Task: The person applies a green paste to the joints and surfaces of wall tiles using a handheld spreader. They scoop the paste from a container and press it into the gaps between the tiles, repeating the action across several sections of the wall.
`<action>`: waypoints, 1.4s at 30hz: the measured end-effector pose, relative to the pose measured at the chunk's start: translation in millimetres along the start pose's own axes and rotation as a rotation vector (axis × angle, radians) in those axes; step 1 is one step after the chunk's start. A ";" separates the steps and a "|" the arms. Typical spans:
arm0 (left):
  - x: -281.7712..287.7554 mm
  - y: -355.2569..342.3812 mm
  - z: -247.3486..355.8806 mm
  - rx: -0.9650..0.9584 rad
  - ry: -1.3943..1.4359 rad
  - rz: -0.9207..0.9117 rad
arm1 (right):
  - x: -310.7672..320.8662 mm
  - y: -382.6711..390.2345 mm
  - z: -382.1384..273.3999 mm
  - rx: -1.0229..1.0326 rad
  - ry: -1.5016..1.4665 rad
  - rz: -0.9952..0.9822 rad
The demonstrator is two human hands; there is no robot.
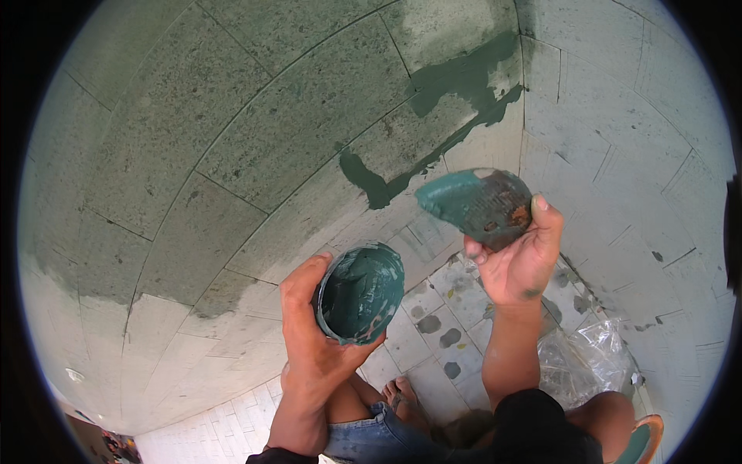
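Observation:
My left hand (305, 309) is wrapped around a round bowl (362, 294) of thick dark green paste, tipped so that its inside shows. Paste is smeared over the bowl's rim and inner wall. To the right and higher up, my right hand (519, 267) grips a half-round scraper (478, 207) between thumb and fingers. Wet green paste coats the scraper's left side; its right side is dark and brownish. The scraper appears apart from the tiled wall (270, 116). Behind and above it, a wet green patch (464, 77) spreads over the wall near the corner.
A pale side wall (618, 155) meets the tiled wall at the corner on the right. Green blots mark the floor tiles (406, 336). Clear plastic sheeting (591, 356) lies by my right knee. An orange-rimmed container (653, 433) with green inside stands at the lower right.

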State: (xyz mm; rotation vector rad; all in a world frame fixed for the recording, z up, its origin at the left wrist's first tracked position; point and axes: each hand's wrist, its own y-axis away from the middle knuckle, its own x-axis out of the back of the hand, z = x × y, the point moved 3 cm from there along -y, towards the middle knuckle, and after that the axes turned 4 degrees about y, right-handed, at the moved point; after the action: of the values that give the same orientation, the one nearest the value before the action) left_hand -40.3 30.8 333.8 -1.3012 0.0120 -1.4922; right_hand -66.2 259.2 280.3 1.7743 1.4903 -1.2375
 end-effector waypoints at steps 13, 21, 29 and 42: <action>-1.1 3.1 -4.9 0.134 0.080 -0.018 | -13.2 -54.9 72.7 1.104 1.141 0.024; -1.0 4.9 -11.0 0.175 0.134 -0.001 | -4.2 -48.9 78.5 0.923 0.897 -0.245; -4.1 2.2 -5.6 0.153 0.150 -0.002 | 4.3 -69.7 51.3 1.079 0.994 -0.030; -4.0 4.2 -5.2 0.234 0.236 -0.013 | 3.5 -52.5 56.4 0.950 0.800 -0.229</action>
State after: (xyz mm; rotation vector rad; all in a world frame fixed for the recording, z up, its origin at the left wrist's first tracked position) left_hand -41.9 28.7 326.4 -0.9361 -0.0173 -1.5995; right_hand -133.9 228.0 260.4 3.0631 1.6514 -1.6056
